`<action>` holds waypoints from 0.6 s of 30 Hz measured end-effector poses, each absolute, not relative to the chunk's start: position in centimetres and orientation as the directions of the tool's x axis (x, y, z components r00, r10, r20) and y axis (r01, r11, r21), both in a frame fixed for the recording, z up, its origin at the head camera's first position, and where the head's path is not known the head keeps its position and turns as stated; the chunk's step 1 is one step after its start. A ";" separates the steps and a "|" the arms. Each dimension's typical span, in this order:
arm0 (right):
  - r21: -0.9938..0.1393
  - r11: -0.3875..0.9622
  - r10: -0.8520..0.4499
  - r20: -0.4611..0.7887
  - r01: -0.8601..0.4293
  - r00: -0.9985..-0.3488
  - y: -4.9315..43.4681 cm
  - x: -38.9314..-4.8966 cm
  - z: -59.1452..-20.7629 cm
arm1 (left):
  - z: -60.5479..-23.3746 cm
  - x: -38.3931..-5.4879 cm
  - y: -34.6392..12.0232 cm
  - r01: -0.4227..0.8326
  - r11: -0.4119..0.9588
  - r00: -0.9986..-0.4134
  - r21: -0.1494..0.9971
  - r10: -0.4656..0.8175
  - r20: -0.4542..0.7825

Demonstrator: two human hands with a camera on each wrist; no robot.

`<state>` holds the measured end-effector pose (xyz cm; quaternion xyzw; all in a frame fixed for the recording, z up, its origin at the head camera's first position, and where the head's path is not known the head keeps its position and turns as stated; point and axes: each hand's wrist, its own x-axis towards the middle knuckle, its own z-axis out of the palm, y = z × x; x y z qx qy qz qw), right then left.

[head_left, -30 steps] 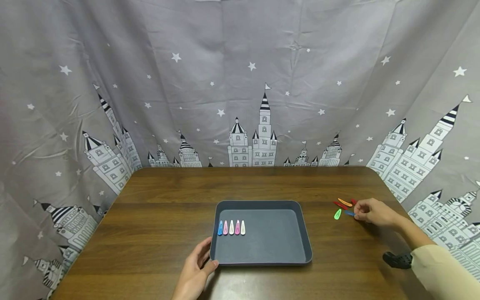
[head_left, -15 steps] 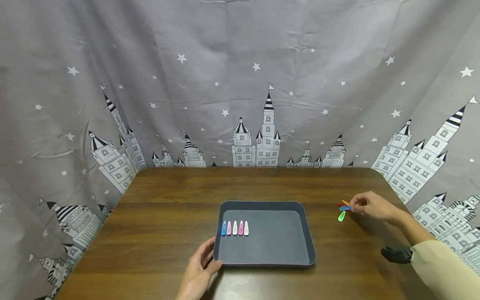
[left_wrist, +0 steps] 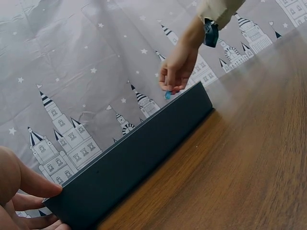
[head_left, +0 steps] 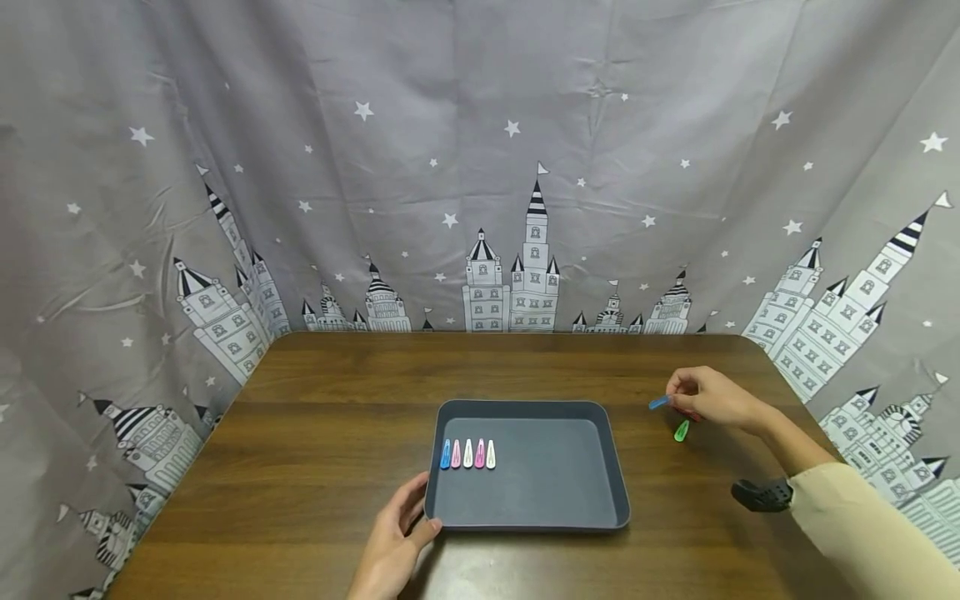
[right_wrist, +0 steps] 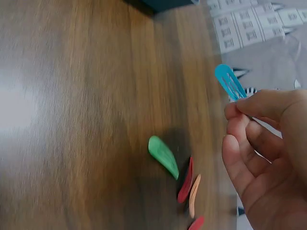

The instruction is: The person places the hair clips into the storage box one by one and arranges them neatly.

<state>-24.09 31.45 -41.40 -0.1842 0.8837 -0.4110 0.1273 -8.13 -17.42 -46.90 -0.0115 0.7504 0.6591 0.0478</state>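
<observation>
My right hand [head_left: 716, 400] pinches a blue snap hair clip [right_wrist: 230, 82] by one end between thumb and fingertips, raised above the table. Below it on the wood lie a green hair clip [right_wrist: 163, 156], a red clip [right_wrist: 186, 181], an orange clip [right_wrist: 194, 196] and part of another red one. My left hand [head_left: 396, 533] holds the near left corner of a grey tray [head_left: 528, 527], thumb at the rim. Inside the tray's left part stands a row of several clips: blue [head_left: 446, 454], light pink [head_left: 456, 454], two whitish and a darker pink [head_left: 480, 453].
A brown wooden table [head_left: 300, 433] carries everything. Behind it hangs a grey curtain [head_left: 420, 150] printed with castles and stars. A black strap device [head_left: 763, 495] sits on the right wrist, beside a cream sleeve [head_left: 847, 517].
My right hand has picked the blue clip off the table beside the other loose clips, lifted it and carried it left toward the tray. The left hand keeps its place at the tray corner.
</observation>
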 end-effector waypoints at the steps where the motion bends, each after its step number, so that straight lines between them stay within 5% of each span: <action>1: -0.767 0.599 -0.431 -0.068 -0.229 -0.900 31.1 -24.1 -41.3 | -46.9 -8.1 -17.4 -0.080 0.131 -0.995 0.988 0.047 -0.087; 18: -0.676 0.633 -0.521 -0.011 -0.377 -0.854 25.9 -25.7 -39.0 | -46.9 -8.1 -17.4 -0.084 0.131 -0.995 0.988 0.047 -0.091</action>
